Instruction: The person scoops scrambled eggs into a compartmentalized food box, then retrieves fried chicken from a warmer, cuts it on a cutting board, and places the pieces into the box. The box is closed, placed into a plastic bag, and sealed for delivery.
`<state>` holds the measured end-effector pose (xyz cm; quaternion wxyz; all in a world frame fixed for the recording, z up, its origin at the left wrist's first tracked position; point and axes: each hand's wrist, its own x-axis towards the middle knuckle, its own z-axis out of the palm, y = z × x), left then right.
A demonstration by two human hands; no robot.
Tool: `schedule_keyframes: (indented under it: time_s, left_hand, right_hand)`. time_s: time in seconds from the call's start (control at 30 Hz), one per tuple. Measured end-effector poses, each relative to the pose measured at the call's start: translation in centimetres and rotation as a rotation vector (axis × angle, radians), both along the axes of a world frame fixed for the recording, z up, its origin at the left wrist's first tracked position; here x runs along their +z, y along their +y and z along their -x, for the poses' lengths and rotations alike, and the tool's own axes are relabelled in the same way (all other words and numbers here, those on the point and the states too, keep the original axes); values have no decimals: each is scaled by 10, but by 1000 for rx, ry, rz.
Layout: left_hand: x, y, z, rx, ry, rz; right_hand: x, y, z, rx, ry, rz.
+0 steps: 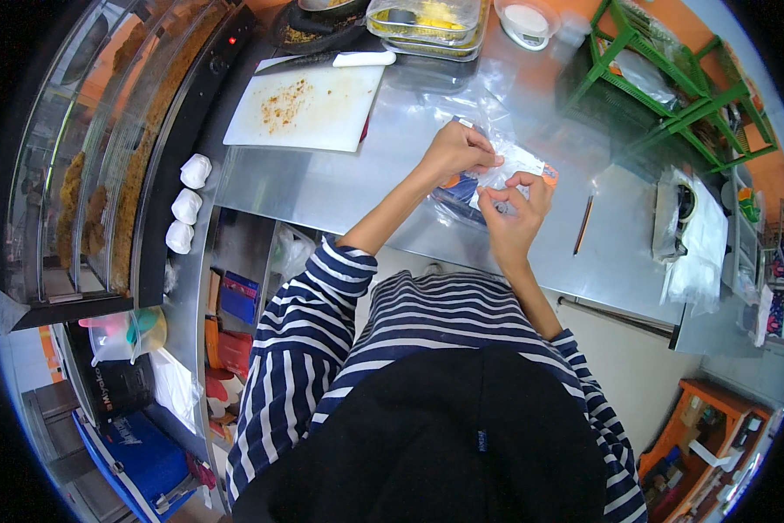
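In the middle of the metal counter (322,180), both my hands work at a thin clear plastic bag (515,159). My left hand (455,150) pinches its plastic with thumb and fingertips from the far left side. Nearer to me and further right, my right hand (519,214) has its thumb and forefinger pressed together on the plastic, other fingers curled. Beneath lies a flat blue, white and orange printed packet (463,186), partly hidden by my hands; whether it is inside the bag I cannot tell. More loose clear plastic spreads behind my left hand.
At the left, a white cutting board (322,113) with brown crumbs carries a white-handled knife (364,59). Covered trays (427,26) and a white scale (527,24) stand behind. A pencil (583,225), plastic bags (701,235) and green racks (644,61) are rightward; a glass display case (104,166) is leftmost.
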<state>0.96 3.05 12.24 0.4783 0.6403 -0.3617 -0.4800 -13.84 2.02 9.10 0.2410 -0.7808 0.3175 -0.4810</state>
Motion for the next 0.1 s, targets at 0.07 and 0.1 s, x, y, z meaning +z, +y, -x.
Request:
schedule_keyframes:
  time_s: [0.07,0.1]
  left_hand:
    - [-10,-2,0,3,-16,84]
    - [-15,-4,-1,3,-26,127]
  right_hand:
    - [-1,0,-3,-15,3,12]
    - [-2,0,-4,-22,-8,29]
